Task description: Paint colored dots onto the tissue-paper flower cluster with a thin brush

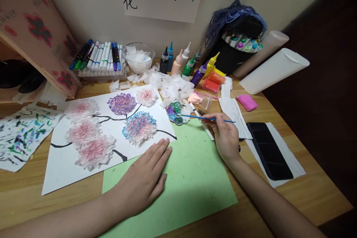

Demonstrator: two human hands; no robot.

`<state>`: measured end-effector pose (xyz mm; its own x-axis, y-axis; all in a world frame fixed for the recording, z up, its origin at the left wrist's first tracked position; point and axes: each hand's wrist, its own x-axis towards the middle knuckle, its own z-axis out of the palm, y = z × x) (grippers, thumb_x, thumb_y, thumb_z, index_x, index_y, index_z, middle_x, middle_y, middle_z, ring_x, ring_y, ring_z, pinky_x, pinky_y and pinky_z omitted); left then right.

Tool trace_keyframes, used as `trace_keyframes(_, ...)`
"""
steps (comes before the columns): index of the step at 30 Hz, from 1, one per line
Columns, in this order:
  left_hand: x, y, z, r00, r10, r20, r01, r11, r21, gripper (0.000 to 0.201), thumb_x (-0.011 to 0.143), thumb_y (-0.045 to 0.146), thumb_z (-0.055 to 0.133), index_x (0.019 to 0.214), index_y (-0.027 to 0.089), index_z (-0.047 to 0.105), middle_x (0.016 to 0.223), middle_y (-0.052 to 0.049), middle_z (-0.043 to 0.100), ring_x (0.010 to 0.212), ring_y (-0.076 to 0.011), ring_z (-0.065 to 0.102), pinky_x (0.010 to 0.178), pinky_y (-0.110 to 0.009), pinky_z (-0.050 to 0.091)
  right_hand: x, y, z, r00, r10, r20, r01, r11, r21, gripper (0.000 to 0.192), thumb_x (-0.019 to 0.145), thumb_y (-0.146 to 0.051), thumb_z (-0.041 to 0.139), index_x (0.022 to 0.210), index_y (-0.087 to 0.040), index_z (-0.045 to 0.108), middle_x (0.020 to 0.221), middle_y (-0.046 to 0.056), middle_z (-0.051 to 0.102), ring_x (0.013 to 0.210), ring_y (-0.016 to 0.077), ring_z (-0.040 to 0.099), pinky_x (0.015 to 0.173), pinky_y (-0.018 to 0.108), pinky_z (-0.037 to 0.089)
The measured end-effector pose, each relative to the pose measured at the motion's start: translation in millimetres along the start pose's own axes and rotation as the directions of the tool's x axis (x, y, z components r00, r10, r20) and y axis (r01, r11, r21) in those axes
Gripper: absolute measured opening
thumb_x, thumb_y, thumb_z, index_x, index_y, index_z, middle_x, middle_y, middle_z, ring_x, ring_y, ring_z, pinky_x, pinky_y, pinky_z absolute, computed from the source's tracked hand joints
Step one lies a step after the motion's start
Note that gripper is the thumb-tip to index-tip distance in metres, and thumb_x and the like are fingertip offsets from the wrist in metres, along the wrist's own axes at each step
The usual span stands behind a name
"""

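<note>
My right hand [224, 134] pinches a thin blue paintbrush [210, 118], its tip over the small paint palette [178, 113] with purple, green and blue paint. My left hand [147, 173] lies flat, fingers stretched, across the lower edge of the white paper [152, 152] and the green sheet [195, 186] under it. On the white paper are ruffled tissue flowers on black painted branches. One flower [139, 126] has blue dabs on its upper part, another [122, 104] is purple, and several, like the lowest one [96, 150], are pale pink.
Paint bottles [188, 66], scattered tissue scraps [167, 83], a glass bowl [138, 59] and markers [102, 57] line the back. A phone [269, 150] on tissue lies right, near a pink packet [247, 102] and a white bottle [275, 70]. A paint-smeared cloth [26, 134] is left.
</note>
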<state>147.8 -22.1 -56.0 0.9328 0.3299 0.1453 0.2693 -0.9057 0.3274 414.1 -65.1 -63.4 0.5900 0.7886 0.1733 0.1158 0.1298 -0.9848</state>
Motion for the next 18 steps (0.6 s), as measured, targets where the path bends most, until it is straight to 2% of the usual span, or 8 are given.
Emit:
trace_keyframes(6,1,1,1.5,1.0,-0.006,0.005,0.006,0.999,-0.037,0.054,0.092,0.013,0.043,0.145,0.004,0.035,0.155,-0.02,0.032,0.145,-0.0297,0.027,0.116,-0.045,0.034,-14,-5,6,1.0,-0.01,0.027,0.009,1.0,0.007,0.019,0.091,-0.04,0.056,0.091,-0.024,0.067,0.092,0.003,0.071,0.081,0.0153,0.069,0.075,0.03,0.058)
trace_keyframes(13,4,4,-0.5,0.994,-0.035,0.104,0.043,0.997,-0.066,0.058,0.089,0.015,0.048,0.143,0.0,0.036,0.155,-0.024,0.03,0.143,-0.0355,0.03,0.114,-0.049,0.035,-35,-12,24,0.956,-0.136,0.258,0.174,0.976,-0.131,0.02,0.095,-0.03,0.051,0.098,-0.025,0.07,0.094,0.004,0.073,0.087,0.0165,0.07,0.078,0.03,0.059)
trace_keyframes(18,4,6,-0.8,0.991,-0.048,0.123,0.059,0.994,-0.087,0.059,0.088,0.016,0.049,0.144,0.0,0.036,0.155,-0.024,0.029,0.143,-0.0358,0.029,0.114,-0.049,0.035,-34,-8,26,0.956,-0.126,0.265,0.164,0.979,-0.125,0.02,0.095,-0.03,0.051,0.099,-0.025,0.07,0.093,0.003,0.073,0.085,0.0147,0.071,0.077,0.026,0.059)
